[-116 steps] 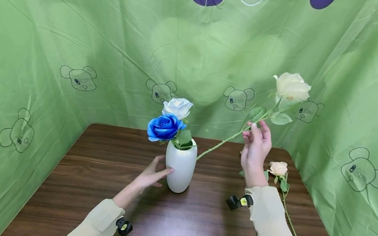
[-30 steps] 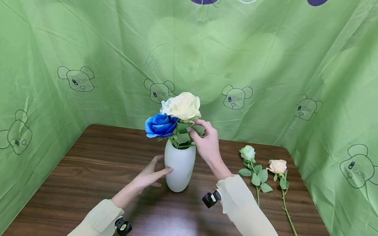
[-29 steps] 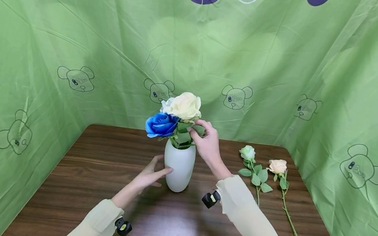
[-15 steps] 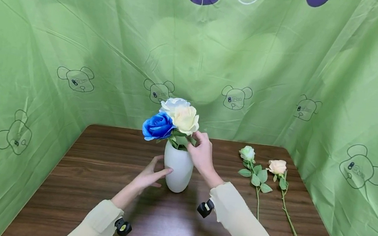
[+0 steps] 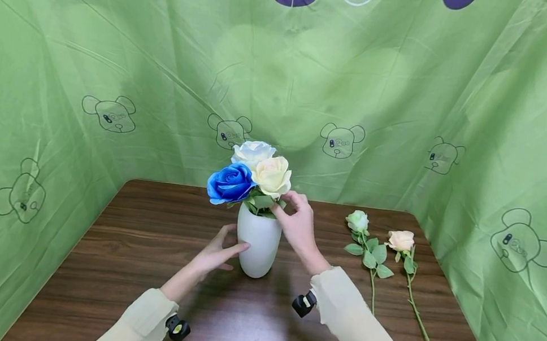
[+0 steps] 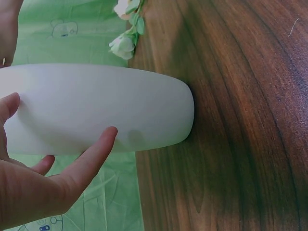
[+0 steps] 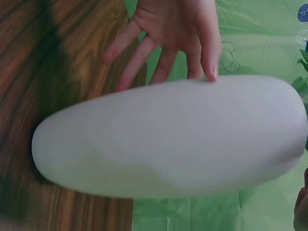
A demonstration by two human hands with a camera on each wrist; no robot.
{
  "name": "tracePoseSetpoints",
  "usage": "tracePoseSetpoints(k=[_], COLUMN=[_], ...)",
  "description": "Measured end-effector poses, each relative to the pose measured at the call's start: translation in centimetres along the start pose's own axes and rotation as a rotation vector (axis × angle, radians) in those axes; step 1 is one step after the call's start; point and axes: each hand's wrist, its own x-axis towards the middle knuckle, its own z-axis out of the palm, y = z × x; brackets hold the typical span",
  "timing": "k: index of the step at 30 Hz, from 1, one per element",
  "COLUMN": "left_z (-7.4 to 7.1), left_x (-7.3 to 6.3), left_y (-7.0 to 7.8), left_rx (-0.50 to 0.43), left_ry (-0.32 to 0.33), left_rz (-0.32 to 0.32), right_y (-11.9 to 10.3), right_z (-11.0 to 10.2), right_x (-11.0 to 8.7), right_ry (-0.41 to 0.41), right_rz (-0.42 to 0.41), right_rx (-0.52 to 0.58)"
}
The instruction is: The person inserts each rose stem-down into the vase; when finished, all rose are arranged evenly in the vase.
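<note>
An off-white vase point(image 5: 257, 245) stands upright on the wooden table. My left hand point(image 5: 215, 251) rests against its left side, thumb on the front; the right wrist view shows that hand point(image 7: 175, 33) with fingers spread and fairly straight along the wall. A cream rose point(image 5: 273, 176) leans over the vase's mouth, its lower stem hidden inside. Just under the bloom, my right hand point(image 5: 298, 219) pinches its stem among the leaves at the rim. A blue rose point(image 5: 231, 184) and a pale bluish-white rose point(image 5: 253, 152) also stand in the vase.
On the table's right side lie a greenish-white rose point(image 5: 358, 221) and a peach rose point(image 5: 401, 241), stems toward the front. Green printed cloth point(image 5: 284, 81) hangs behind and along both sides of the brown table point(image 5: 154, 224).
The right hand has brought the cream rose from the right over to the vase, and its bloom has sunk lower, then shifted slightly right. The left hand has stayed at the vase.
</note>
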Motion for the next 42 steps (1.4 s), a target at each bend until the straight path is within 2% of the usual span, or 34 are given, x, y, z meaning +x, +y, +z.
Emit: tracePoseSetpoints(k=[2,5,9,10,13,16,17,25,32,36,42], left_z=[0.0,-0.1,-0.1,-0.1,0.0,0.0,0.0,-0.1,-0.2,-0.2,-0.1], left_x=[0.0,0.0,0.0,0.0,0.0,-0.1,-0.1,0.0,0.3,0.2,0.0], left_y=[0.0,0.0,0.0,0.0,-0.1,-0.1,-0.1,-0.1,-0.5,-0.4,-0.1], left_rx=[0.000,-0.002,0.000,0.001,0.010,0.008,0.008,0.000,0.009,0.006,-0.001], left_ry=[0.001,-0.002,-0.004,-0.004,-0.008,-0.007,-0.007,-0.010,-0.006,-0.008,-0.008], left_rz=[0.000,0.004,0.007,0.006,0.011,0.005,0.006,0.009,0.010,0.006,0.005], right_y=[-0.6,0.1,3.4,6.4,8.2,9.8,7.7,11.9,15.5,17.1,18.6], right_z=[-0.7,-1.9,-3.5,-3.6,-4.9,-6.2,-6.9,-10.5,-13.6,-15.2,-16.8], right_x=[0.0,0.0,-0.1,0.0,-0.7,-1.5,-2.0,-4.1,-6.0,-6.7,-7.6], right_ry=[0.001,0.014,0.047,0.048,0.072,0.084,0.089,0.053,0.029,0.060,0.150], right_rz=[-0.003,-0.017,-0.020,-0.027,0.007,0.065,0.105,0.310,0.429,0.485,0.617], right_rx=[0.037,0.044,0.038,0.063,0.048,-0.006,-0.050,-0.199,-0.317,-0.417,-0.429])
